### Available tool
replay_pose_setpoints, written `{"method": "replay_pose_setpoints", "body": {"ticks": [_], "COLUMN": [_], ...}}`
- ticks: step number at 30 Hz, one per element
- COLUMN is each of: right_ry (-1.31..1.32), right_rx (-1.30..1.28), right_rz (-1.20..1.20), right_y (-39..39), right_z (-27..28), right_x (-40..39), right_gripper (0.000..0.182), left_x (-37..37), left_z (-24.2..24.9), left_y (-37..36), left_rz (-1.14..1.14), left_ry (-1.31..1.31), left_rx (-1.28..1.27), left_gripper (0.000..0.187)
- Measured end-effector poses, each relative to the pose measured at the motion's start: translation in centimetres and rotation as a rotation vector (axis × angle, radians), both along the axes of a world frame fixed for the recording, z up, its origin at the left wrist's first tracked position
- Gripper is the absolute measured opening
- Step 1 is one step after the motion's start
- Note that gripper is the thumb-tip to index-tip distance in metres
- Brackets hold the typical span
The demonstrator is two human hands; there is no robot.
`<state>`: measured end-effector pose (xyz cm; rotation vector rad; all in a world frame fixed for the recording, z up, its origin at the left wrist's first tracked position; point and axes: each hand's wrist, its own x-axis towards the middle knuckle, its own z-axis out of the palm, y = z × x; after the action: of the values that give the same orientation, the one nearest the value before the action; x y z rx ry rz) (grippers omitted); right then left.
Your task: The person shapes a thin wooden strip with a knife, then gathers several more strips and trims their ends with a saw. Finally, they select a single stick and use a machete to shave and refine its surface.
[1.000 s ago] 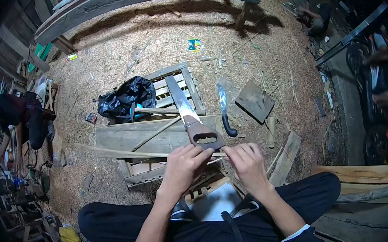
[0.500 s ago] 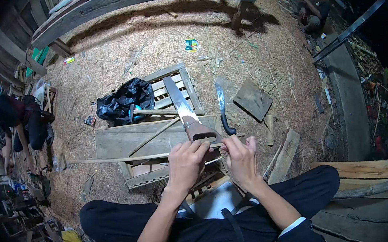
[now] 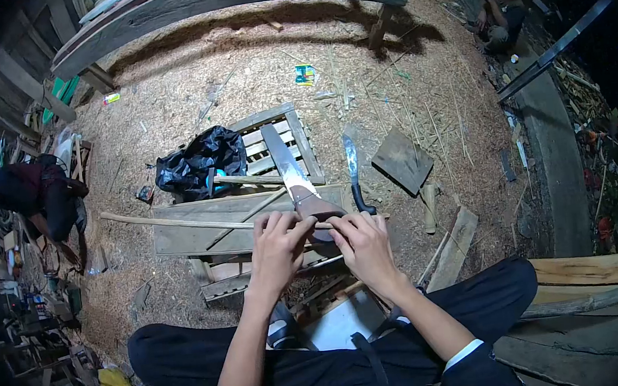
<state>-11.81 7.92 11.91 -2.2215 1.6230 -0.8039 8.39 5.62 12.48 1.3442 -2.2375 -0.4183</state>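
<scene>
A long thin wooden strip (image 3: 176,221) runs across in front of me, its far end pointing left. My left hand (image 3: 277,247) is closed round it, and my right hand (image 3: 366,247) pinches it near its right end. Just beyond the hands lies a handsaw (image 3: 288,163), its brown handle partly hidden behind the strip and fingers. To the right of the saw rests a machete (image 3: 352,162) with a black handle. Beneath the strip is a wide plank (image 3: 178,239) with a thinner stick across it.
A black plastic bag (image 3: 204,159) and a slatted wooden frame (image 3: 304,144) lie ahead. A square wood block (image 3: 403,159) sits right of the machete. One person (image 3: 34,192) crouches at left, another (image 3: 505,14) sits at far right. A heavy beam (image 3: 229,2) spans the back.
The strip's left end has swung away from me, so it now slants over the plank. Both hands have shifted slightly left along with it. The crouching person at left has moved.
</scene>
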Motion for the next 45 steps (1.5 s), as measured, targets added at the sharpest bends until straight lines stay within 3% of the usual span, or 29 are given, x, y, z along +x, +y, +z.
{"method": "replay_pose_setpoints", "body": {"ticks": [7,13,20,29,33,37,45], "right_ry": [0.095,-0.052,-0.109,-0.025,-0.038,0.061,0.089], "right_rx": [-0.029,-0.052,-0.060,-0.084,0.026,-0.020,-0.065], "right_rz": [-0.009,-0.068,-0.267,-0.275,-0.342,-0.470,-0.479], "right_y": [-1.4,-2.4,-5.7,-5.6,-5.4,-6.6,-6.4], "right_z": [0.5,-1.4,-9.0,-9.7,-9.2,-9.8,-9.4], "right_x": [0.0,0.6,5.1,5.8,6.1,7.8,8.1], "right_gripper": [0.028,0.025,0.023,0.025,0.029,0.022,0.020], "left_x": [0.7,0.6,1.3,1.4,0.9,0.7,0.7], "left_z": [-1.6,-1.2,-8.9,-12.7,-13.0,-13.0,-13.0], "left_y": [-0.9,-1.8,-4.3,-3.4,-3.2,-3.3,-3.6], "left_rz": [0.009,0.054,0.217,0.283,0.326,0.339,0.360], "left_ry": [-0.018,-0.004,0.058,0.115,0.083,0.075,0.123], "left_rx": [-0.017,-0.093,-0.058,-0.079,-0.101,-0.100,-0.052], "left_gripper": [0.052,0.060,0.040,0.052,0.054,0.058,0.056]}}
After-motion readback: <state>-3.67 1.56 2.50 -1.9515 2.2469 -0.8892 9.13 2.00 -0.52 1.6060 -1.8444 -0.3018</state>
